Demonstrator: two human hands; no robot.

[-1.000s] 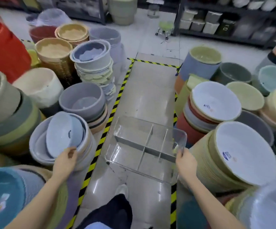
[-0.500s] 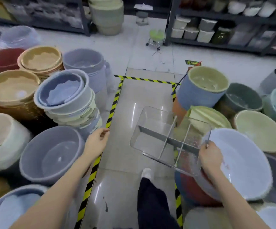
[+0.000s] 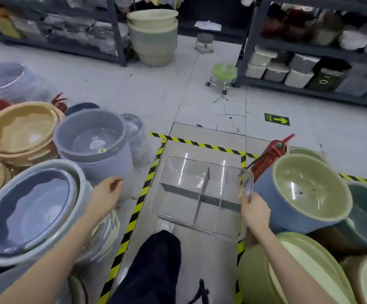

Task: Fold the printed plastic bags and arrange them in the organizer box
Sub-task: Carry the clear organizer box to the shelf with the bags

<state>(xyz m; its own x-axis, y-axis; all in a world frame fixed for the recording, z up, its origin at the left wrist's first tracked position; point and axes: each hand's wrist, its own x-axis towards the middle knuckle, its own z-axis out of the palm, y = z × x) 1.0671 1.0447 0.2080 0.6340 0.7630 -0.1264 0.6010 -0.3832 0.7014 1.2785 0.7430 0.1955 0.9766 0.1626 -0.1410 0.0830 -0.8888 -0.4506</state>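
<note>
Carry phase. The box (image 3: 200, 197) is off the floor, held roughly level over the taped lane (image 3: 184, 255), towards its far end. The right hand (image 3: 255, 208) grips the box's right rim, as it did a second ago. The left hand (image 3: 106, 191) is loosely curled and holds nothing. It has left the basin stack and now hangs beside the grey tub (image 3: 94, 139) at the lane's left edge.

Change: the person has walked up the lane. The far tape line (image 3: 200, 144) is now close, with an extinguisher (image 3: 270, 154) at the far right corner and a stool (image 3: 224, 72) beyond.

The box compartments look empty and no bags are in view. Judgement: folding has not started, and the box is probably in transit to a work spot.
</note>
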